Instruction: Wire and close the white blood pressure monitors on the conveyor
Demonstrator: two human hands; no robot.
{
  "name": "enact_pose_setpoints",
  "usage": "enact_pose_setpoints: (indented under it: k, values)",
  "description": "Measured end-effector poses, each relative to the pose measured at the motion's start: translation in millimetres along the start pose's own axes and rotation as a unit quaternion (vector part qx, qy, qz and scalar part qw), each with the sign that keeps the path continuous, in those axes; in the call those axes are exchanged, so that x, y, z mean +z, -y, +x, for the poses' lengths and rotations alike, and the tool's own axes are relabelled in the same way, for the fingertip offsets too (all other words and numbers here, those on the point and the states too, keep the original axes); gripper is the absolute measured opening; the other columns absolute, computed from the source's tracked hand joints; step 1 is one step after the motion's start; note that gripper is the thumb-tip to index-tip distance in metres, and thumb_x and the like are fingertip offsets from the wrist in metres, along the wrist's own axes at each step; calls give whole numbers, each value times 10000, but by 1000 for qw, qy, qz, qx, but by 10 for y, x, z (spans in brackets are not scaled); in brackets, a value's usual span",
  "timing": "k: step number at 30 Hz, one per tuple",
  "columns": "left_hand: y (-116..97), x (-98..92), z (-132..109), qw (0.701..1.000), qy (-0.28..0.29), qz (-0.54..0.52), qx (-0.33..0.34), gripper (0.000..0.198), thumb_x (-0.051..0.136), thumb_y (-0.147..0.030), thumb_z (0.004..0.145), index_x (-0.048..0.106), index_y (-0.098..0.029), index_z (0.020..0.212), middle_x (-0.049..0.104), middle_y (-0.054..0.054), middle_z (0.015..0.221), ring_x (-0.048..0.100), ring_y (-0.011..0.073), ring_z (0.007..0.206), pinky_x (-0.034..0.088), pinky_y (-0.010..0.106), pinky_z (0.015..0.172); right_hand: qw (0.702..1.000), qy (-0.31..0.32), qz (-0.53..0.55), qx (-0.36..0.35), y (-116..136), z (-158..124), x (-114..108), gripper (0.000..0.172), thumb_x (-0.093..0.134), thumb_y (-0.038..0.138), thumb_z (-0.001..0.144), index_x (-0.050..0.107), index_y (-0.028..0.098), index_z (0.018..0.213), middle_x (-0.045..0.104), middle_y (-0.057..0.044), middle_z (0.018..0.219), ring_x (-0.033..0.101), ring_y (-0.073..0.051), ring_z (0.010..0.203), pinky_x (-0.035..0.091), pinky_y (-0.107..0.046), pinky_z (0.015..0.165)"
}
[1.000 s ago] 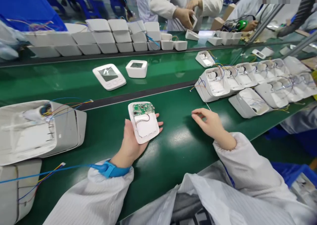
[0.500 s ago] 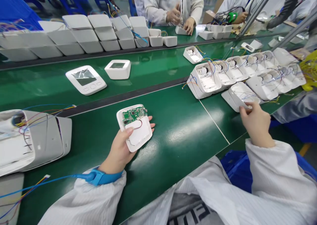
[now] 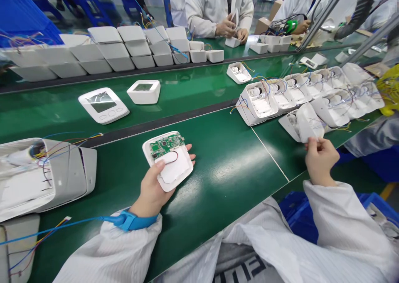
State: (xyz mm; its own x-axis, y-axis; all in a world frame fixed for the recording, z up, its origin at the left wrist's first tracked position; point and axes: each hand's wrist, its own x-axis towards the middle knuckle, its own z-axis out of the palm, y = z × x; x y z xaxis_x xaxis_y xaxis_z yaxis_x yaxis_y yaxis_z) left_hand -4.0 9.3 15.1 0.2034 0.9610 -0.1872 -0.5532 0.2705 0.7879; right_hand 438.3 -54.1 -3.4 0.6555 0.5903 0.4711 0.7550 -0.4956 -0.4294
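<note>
My left hand (image 3: 152, 187) holds a white housing half (image 3: 168, 160) with a green circuit board and a red wire inside, face up just above the green bench (image 3: 224, 171). A blue wrist strap (image 3: 132, 221) with a blue cord is on that wrist. My right hand (image 3: 319, 158) is closed on the near edge of a white housing shell (image 3: 307, 123), which is tilted up off the bench at the right, beside a row of similar open shells with coloured wires (image 3: 311, 94).
A white monitor unit (image 3: 103, 105) and a small white box (image 3: 144, 92) lie on the conveyor belt. Stacked white shells (image 3: 124, 46) line the far side. Large white housings with wires (image 3: 40, 175) sit at my left. Another person's hands (image 3: 232, 27) work across the belt.
My right hand moved from the bench middle out to the right, gripped a white shell and has tipped it up. My left hand keeps holding the board housing.
</note>
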Motion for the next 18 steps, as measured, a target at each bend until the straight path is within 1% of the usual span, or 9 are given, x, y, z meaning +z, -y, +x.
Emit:
enact_pose_setpoints:
  k: [2,5,6,8,10,12,13,16,18]
  values:
    - [-11,12,10,1000,-16,-22,13,561,649,-514,762,679,-160,1196,668,179,1300,717,349,1026,599,502,902,1000,-9,8,-5,-32,-159,-3,255,510,429,899,632,210,947,735,-162,784,719,-284,780,526,-368,765]
    - [-24,24,23,998,-32,-53,-7,575,605,-503,765,648,-188,1245,662,165,1313,707,361,1046,588,563,891,999,-6,21,-41,-81,-403,-42,201,553,433,865,630,251,899,726,-144,731,725,-306,755,540,-398,725]
    - [-25,26,27,997,-36,-62,-16,571,599,-481,762,642,-189,1252,663,165,1310,702,367,1056,581,582,893,997,-2,26,-72,-87,-473,-65,186,564,429,863,635,258,882,721,-132,710,725,-308,737,542,-401,702]
    - [-20,30,31,996,-45,-72,-24,563,591,-436,758,636,-179,1257,668,172,1298,698,375,1066,573,597,900,986,26,34,-163,-56,-594,-119,172,572,417,880,651,266,858,719,-103,695,719,-295,693,539,-394,646]
    - [-13,29,31,996,-46,-73,-19,556,586,-407,761,630,-172,1263,668,175,1295,700,372,1062,577,585,897,959,75,53,-267,62,-699,-165,162,583,385,904,672,263,844,718,-78,699,701,-264,641,521,-369,590]
    - [-9,24,25,997,-34,-69,-15,553,584,-382,762,623,-173,1272,666,170,1300,704,364,1050,583,571,893,922,132,93,-353,270,-811,-176,138,599,331,919,689,257,845,706,-54,680,670,-222,583,496,-338,551]
    - [-8,20,20,997,-27,-66,-13,550,581,-375,763,621,-176,1274,664,165,1306,706,358,1045,585,567,892,902,158,118,-385,399,-873,-164,127,603,303,925,694,255,852,698,-43,666,653,-205,561,488,-326,543]
    - [-5,6,2,998,-16,-54,-4,519,559,-374,767,635,-181,1243,659,146,1322,707,344,1040,587,556,897,845,228,190,-444,803,-1057,-78,120,588,258,944,696,255,892,710,-31,697,643,-185,569,493,-318,568]
    - [2,-5,-6,999,-15,-48,11,493,549,-381,767,652,-178,1204,656,142,1325,705,349,1045,582,563,904,816,285,238,-443,1044,-1113,-6,98,592,279,945,682,265,981,725,-22,742,658,-184,602,510,-319,592]
